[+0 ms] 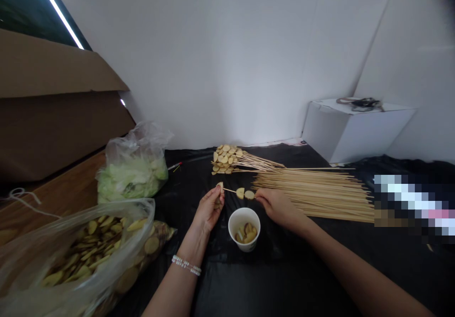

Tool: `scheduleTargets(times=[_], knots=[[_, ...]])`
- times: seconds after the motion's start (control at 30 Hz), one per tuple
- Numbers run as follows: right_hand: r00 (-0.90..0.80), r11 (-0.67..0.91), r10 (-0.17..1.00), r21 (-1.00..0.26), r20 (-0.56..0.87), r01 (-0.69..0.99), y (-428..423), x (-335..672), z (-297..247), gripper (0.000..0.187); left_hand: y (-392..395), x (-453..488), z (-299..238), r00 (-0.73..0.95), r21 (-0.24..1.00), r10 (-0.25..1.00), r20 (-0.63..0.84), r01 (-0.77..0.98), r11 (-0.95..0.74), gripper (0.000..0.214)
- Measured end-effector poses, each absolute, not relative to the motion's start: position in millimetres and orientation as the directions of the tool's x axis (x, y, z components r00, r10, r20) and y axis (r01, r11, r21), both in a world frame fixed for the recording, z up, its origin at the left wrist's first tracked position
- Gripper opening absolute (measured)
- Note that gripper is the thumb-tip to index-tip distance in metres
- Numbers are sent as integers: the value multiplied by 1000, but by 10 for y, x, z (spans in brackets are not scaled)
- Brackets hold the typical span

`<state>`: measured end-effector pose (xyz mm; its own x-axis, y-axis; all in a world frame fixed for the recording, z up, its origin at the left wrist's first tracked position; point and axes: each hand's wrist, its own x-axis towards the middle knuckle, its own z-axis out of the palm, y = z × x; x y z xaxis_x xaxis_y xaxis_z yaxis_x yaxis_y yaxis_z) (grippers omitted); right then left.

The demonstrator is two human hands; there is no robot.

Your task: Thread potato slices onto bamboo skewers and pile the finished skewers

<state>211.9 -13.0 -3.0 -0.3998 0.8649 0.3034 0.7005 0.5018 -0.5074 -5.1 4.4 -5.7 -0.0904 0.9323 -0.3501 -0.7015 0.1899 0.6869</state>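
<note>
My right hand (275, 205) is closed around a thin wooden skewer (230, 191), which points left. Two potato slices (241, 193) are threaded on it, close to my right fingers. At the skewer's left tip, my left hand (209, 205) pinches another slice (220, 185) between thumb and fingers. More slices seem tucked in the left palm, partly hidden. Just below both hands stands a white paper cup (233, 220) with several potato slices inside. Right of my right hand lies a wide spread of bare wooden skewers (327, 194).
Behind the hands lies a pile of loaded potato skewers (225, 158). At the left are an open plastic bag of potato slices (145, 208) and a bag of pale green vegetable pieces (133, 172). A white box (327, 127) stands at the back right. Black sheeting (284, 279) covers the surface.
</note>
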Motion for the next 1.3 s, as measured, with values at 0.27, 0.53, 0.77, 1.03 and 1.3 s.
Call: scheduleTargets(times=[0.27, 0.53, 0.77, 1.03, 1.3], knots=[[-417, 525, 850, -461, 322, 716, -121, 2130, -20, 21, 23, -32, -19, -150, 734, 935, -322, -663, 146, 12], [-390, 492, 869, -439, 305, 752, -100, 2140, -62, 20, 19, -13, -63, -124, 754, 938, -324, -633, 176, 9], [-374, 491, 867, -435, 330, 754, -98, 2142, -67, 19, 15, 3, -75, -114, 762, 939, -325, -619, 189, 10], [-405, 479, 878, -477, 256, 737, -65, 2199, -59, 19, 9, 4, -69, -85, 764, 939, -332, -609, 215, 8], [-432, 494, 869, -477, 241, 727, -118, 2165, 33, 20, 27, -5, -57, -122, 762, 940, -318, -623, 176, 12]])
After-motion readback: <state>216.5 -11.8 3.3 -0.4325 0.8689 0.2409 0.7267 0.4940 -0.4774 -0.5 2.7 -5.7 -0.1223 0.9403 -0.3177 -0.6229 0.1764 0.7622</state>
